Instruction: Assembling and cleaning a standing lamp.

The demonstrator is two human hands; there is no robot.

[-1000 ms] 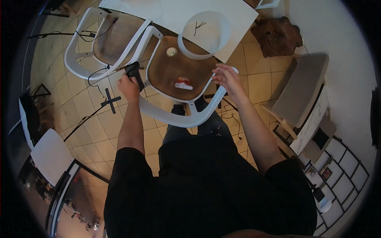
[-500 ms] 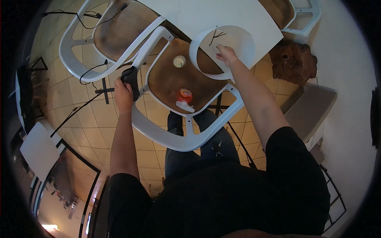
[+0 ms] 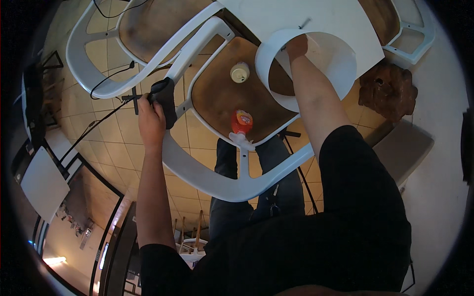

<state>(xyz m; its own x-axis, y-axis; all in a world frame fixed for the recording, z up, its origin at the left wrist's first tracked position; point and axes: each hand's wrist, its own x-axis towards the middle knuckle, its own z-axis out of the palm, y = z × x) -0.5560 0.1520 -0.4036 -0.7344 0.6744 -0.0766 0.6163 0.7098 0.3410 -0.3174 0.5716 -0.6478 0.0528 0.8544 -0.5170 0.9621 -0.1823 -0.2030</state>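
Note:
My left hand [image 3: 152,121] is closed round a smooth black object [image 3: 164,101] lying against the arm of a white chair [image 3: 212,182]; its kind is unclear. A wide white open-ended cylinder [image 3: 328,81] sits at the seat's far right, by the white table [image 3: 340,22]. Inside it is my right hand [image 3: 297,47], near its far wall, blurred and with most fingers hidden. A small dark stick-like thing [image 3: 305,23] shows just beyond the rim. On the brown seat [image 3: 212,93] are a small round tub [image 3: 240,72] with pale contents and a red spray bottle [image 3: 242,122] with a white head.
Another white chair [image 3: 91,74] stands close at the left, with black cables [image 3: 94,128] beside it. A carved brown wooden block [image 3: 387,91] and a grey padded bench [image 3: 405,150] stand at the right, near the wall. My legs are close under the chair's near rim.
My right hand has moved farther into the cylinder, toward its far wall. The dark stick-like thing now shows beyond the rim. My left hand keeps its hold; the whole view has shifted slightly.

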